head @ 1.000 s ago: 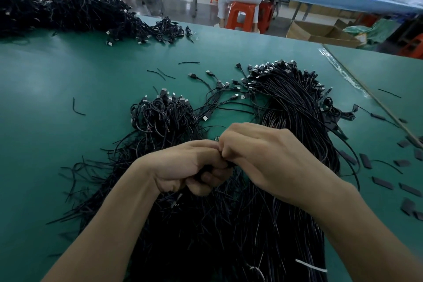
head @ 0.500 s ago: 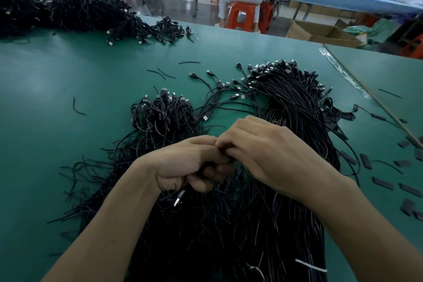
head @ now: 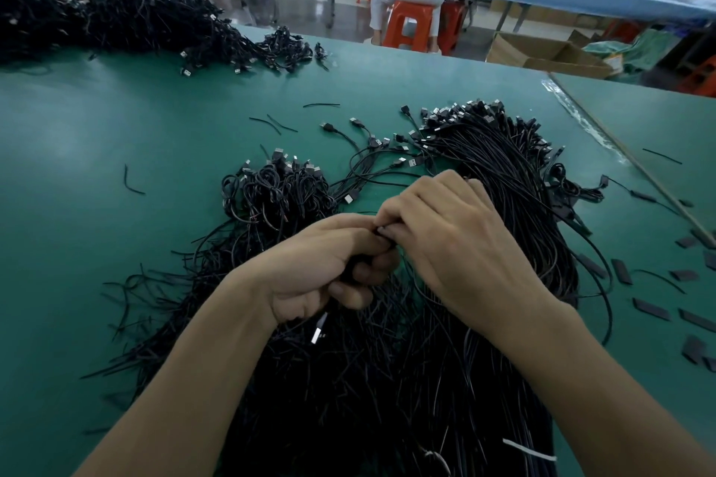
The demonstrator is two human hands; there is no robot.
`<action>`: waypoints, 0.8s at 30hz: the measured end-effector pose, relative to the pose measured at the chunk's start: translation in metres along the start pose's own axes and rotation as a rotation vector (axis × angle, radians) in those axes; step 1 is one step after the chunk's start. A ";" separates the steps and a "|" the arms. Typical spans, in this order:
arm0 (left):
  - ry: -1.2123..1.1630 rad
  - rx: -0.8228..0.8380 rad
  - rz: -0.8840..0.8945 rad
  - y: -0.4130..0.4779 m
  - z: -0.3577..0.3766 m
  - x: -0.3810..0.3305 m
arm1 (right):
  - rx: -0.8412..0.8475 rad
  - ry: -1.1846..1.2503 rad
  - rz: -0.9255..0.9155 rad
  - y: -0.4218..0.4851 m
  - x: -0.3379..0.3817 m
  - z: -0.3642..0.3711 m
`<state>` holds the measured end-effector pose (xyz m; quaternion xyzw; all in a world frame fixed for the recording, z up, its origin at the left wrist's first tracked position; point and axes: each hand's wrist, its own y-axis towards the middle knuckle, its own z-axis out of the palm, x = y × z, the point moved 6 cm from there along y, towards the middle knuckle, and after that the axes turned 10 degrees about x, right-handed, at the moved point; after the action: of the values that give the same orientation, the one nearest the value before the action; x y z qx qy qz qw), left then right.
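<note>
Ok, largest first. Green surface (head: 116, 244) carries the big loose cable pile (head: 387, 379) under both forearms, a far pile (head: 116, 19) at back left, and a heap of coiled bundles (head: 279, 190) just beyond the left grip (head: 325, 267).

Left grip is clenched round one coiled cable (head: 350, 266), held just above the big pile. Its USB plug (head: 318, 334) hangs out below the palm. Right grip (head: 453, 244) touches the left one, fingertips pinching something thin and black at the top of the coil. Probably a tie, too small to confirm.

Step as I read it: binding the coil. To do it well:
- keep the left grip tight so the loops don't spring
- run the tie across all loops, mid-coil
- twist with the right grip only, small wrist rolls, ends even
- keep the plug clear of the twist
- hold the coil off the big pile so no stray strand gets bound in

The heap of coiled bundles looks like the drop spot.

Diff vs 1.0 s ago:
- right grip sits higher and is rolled further over the left, knuckles further up the frame
- plug now hangs plainly in view, where before it barely shows
- left grip is in roughly the same place
- piles and the short loose strands (head: 133, 182) on the surface are unchanged
</note>
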<state>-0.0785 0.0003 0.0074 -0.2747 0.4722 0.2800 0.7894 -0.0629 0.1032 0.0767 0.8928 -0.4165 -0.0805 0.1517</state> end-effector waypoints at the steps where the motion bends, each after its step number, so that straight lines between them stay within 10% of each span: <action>1: 0.002 -0.016 0.013 0.000 0.000 -0.002 | -0.019 -0.020 0.026 0.000 0.000 -0.001; 10: -0.078 -0.152 0.195 0.005 0.008 -0.010 | -0.142 -0.166 0.278 0.001 0.001 0.002; 17: -0.027 -0.277 0.360 0.002 0.003 -0.017 | -0.244 0.347 0.348 -0.001 -0.003 0.009; 24: 0.032 -0.298 0.409 -0.003 0.002 -0.021 | -0.236 0.327 0.267 0.003 0.001 -0.004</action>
<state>-0.0837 -0.0039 0.0272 -0.2912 0.4839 0.4960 0.6595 -0.0635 0.1019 0.0809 0.8071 -0.4883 0.0377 0.3296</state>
